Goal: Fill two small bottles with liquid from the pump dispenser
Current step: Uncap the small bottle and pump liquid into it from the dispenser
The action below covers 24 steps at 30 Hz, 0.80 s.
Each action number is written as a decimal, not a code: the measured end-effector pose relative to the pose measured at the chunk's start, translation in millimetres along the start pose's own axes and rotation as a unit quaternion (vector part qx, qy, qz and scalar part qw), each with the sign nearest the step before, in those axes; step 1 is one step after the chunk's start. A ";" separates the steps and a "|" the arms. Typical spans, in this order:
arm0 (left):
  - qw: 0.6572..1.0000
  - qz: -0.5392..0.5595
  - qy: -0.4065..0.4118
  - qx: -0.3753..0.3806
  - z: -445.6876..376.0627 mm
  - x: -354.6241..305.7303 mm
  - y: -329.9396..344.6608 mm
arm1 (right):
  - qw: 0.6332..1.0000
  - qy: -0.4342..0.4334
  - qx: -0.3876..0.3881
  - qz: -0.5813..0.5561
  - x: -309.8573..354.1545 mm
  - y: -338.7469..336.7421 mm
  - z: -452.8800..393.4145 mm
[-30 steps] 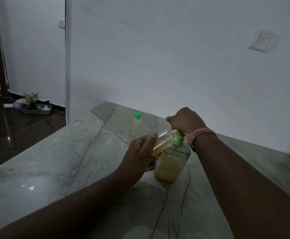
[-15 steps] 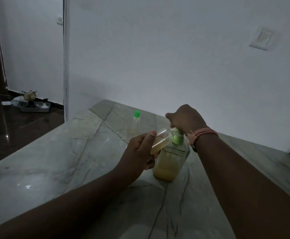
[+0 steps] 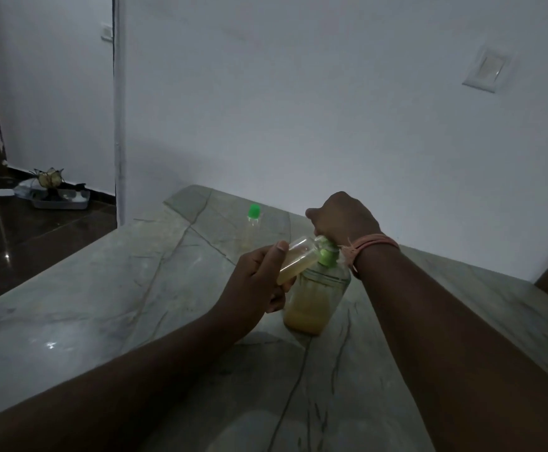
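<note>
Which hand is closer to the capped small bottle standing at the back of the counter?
Left, though narrowly. The left hand is nearer the camera than the capped bottle, holding the open small bottle. The right hand is to its right, on top of the pump dispenser.

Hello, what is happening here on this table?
A person is filling a small bottle from a pump dispenser. The left hand holds the bottle tilted at the green pump, and the right hand presses on top. A second bottle with a green cap stands behind on the marble table.
</note>
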<state>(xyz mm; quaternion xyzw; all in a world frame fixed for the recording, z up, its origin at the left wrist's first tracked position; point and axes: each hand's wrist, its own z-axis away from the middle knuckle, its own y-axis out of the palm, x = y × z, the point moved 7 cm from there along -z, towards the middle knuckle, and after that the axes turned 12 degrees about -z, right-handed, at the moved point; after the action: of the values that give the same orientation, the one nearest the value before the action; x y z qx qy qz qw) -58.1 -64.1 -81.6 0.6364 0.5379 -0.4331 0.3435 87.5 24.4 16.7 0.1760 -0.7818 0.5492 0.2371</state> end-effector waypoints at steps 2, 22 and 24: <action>1.000 0.000 0.004 0.000 1.9 -3.4 0.2 | 1.000 0.001 0.013 0.005 3.3 -2.0 0.1; 1.000 0.008 0.009 -0.001 -2.2 -3.1 -0.6 | 1.000 0.006 0.010 0.029 3.3 -1.4 -3.9; 1.000 0.009 0.007 0.000 -3.1 0.2 -1.1 | 1.000 0.020 0.010 0.008 -1.2 2.2 -2.1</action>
<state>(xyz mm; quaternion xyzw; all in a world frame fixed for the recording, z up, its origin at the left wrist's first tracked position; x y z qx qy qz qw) -58.6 -61.1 -80.5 0.6443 0.5342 -0.4260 0.3437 87.7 27.2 14.9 0.1615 -0.7728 0.5620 0.2465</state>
